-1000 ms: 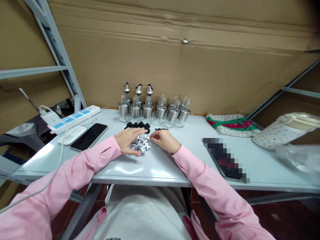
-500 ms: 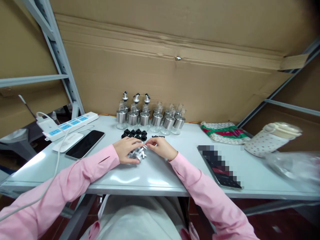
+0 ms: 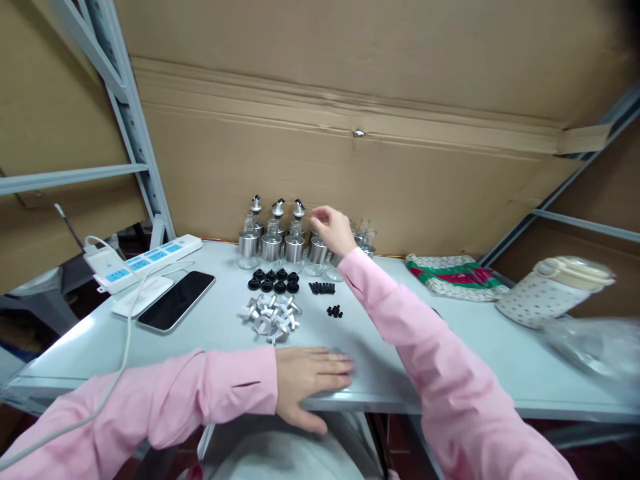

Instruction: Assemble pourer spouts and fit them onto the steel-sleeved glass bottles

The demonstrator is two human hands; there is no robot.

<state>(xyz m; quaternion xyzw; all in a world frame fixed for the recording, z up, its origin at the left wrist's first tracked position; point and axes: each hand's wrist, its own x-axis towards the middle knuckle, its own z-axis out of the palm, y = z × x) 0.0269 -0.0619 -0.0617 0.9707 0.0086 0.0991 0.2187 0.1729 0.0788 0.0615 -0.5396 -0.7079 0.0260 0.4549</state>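
My left hand [image 3: 315, 381] lies flat at the table's front edge, fingers stretched out, slightly blurred and holding nothing. Raised over the row of glass bottles with steel bands [image 3: 271, 248], my right hand [image 3: 334, 230] has its fingers curled together at the neck of a bottle [image 3: 317, 252]; whatever is between the fingertips is hidden. Beyond the left hand is a pile of silver pourer parts [image 3: 270, 316]. Black stoppers [image 3: 274, 281] stand in rows behind it. To their right are short black tubes [image 3: 321, 288] and small black pieces [image 3: 335, 311].
Three bottles at the back carry pourers [image 3: 278, 208]. A phone [image 3: 176, 301], white charger [image 3: 143, 297] and power strip [image 3: 150, 260] lie left; a white cable crosses my left sleeve. On the right are a patterned cloth [image 3: 456, 275], a dotted flask [image 3: 545, 293] and clear plastic [image 3: 590, 347].
Both hands have left the silver pile. My left hand has come down to the table edge and flattened out; my right hand has risen to the bottles. The view has shifted slightly.
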